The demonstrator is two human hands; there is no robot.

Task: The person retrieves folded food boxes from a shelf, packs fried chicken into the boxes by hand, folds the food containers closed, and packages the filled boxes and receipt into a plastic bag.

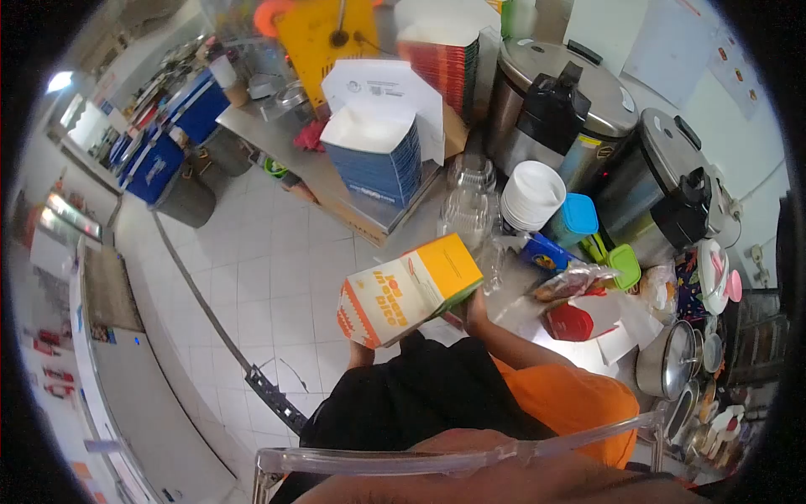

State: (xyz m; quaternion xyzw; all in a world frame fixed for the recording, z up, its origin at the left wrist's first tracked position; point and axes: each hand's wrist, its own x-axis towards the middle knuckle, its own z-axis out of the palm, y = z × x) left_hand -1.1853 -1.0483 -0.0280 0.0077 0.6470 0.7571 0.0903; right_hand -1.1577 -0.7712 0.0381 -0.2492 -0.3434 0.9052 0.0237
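Observation:
A yellow, white and orange cardboard food box (395, 290) with "joy in every bite" printed on it is held up in front of my body. My left hand (362, 355) grips its lower left end, the fingers mostly hidden beneath the carton. At the other end, my right hand (475, 311) holds the box by its right side, with its fingers largely out of sight behind the cardboard. Beyond the box, a stack of nested blue paper food boxes (374, 164) rests on the steel counter's corner.
Two large steel cookers (537, 109) stand along the right wall. White bowls (534, 195), a blue-lidded container (577, 217) and a red carton (569, 322) crowd the counter nearby. A lidded pot (665, 361) sits at the right. Tiled floor (269, 269) lies to the left.

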